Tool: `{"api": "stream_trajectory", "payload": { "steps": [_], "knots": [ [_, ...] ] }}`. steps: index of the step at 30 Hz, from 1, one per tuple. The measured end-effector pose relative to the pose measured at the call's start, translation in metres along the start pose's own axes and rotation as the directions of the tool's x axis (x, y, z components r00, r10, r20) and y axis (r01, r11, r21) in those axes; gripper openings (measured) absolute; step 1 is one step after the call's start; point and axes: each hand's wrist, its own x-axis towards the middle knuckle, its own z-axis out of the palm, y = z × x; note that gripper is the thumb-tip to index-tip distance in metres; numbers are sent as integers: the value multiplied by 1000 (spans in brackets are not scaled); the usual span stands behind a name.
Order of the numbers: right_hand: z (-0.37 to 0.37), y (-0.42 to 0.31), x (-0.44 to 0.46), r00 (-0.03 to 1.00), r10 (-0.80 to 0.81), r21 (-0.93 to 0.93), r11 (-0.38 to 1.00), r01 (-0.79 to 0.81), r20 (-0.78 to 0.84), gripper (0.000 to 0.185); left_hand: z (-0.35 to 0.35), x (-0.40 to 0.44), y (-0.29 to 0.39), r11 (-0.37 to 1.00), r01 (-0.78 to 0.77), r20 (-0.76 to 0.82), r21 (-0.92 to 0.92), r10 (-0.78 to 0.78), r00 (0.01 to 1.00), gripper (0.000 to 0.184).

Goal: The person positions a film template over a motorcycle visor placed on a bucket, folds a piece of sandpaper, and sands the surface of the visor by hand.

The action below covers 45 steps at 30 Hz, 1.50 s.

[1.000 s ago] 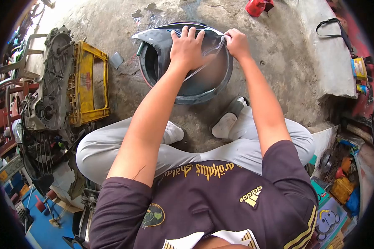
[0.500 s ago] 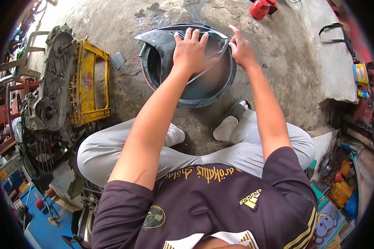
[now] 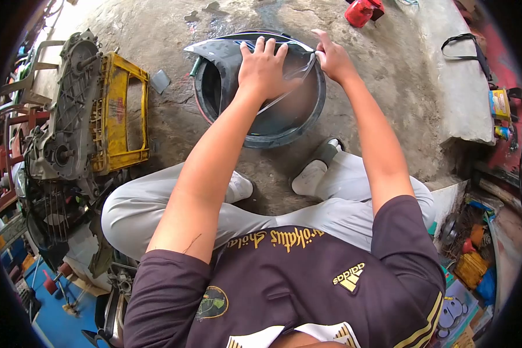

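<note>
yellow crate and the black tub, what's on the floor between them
In the head view, a small flat grey piece lies there, closer to the yellow crate than to the black tub.

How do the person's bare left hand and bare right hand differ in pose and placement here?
The left hand is spread palm-down, while the right hand is mostly curled with one finger extended. The left hand lies over the dark, curved panel with a pale edge; the right hand is at that panel's right-hand tip, though its exact grip is unclear. Both are over or near the dark, round basin.
</note>
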Motion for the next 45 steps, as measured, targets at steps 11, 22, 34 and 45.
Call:
{"api": "stream_trajectory", "payload": {
  "steps": [11,22,34,45],
  "knots": [
    [-2,0,0,998,11,-30,1000,-9,60,59,-2,-1,-3,1000,1,6,2,-1,1000,101],
    [-3,5,-3,992,-78,-111,990,89,97,67,2,-2,-5,1000,-4,-19,11,4,1000,99],
    [-14,1,-7,972,-160,-131,974,183,169,64,-5,-1,-3,1000,10,-4,-13,-10,1000,98],
    [-9,13,3,996,-3,-173,985,19,88,69,7,0,-4,1000,-7,-57,-7,7,998,97]
  ]
}}
